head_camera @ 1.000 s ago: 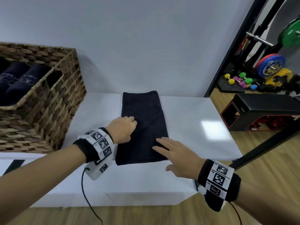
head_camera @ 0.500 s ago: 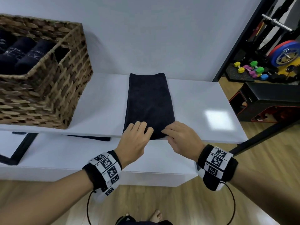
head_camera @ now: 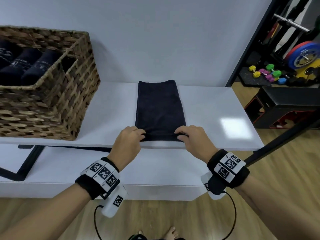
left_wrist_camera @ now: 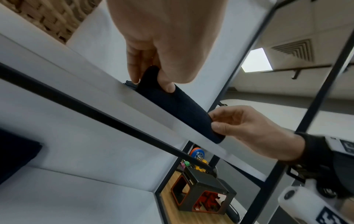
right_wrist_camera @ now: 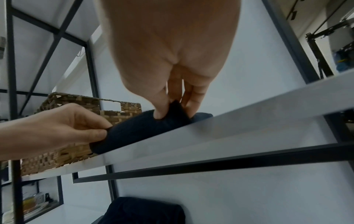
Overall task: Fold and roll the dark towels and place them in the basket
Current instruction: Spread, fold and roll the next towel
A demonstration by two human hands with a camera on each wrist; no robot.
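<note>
Left hand (head_camera: 127,142): at the near left corner of the towel, thumb and fingers (left_wrist_camera: 134,66) pinching the first turned-up fold of cloth.
Right hand (head_camera: 192,139): at the near right corner, fingers (right_wrist_camera: 193,94) curled behind and thumb in front, pinching the same fold.
Towel (head_camera: 160,108): dark, folded into a long narrow strip, lying flat on the white worktop (head_camera: 216,110) and running away from the person; its near end sits at the worktop's front edge and is just starting to curl into a roll.
Basket (head_camera: 57,108): wicker, on the worktop well to the left of the towel, already holding several rolled dark towels (head_camera: 27,64).
Progress: folding of this towel looks done; nearly the whole roll and the move to the basket remain.
Change: a second ago both hands lay flatter on the strip, further up it; now they have dropped back to the near end and gripped it.
Beyond: gym weights (head_camera: 265,73) on the floor to the right.
</note>
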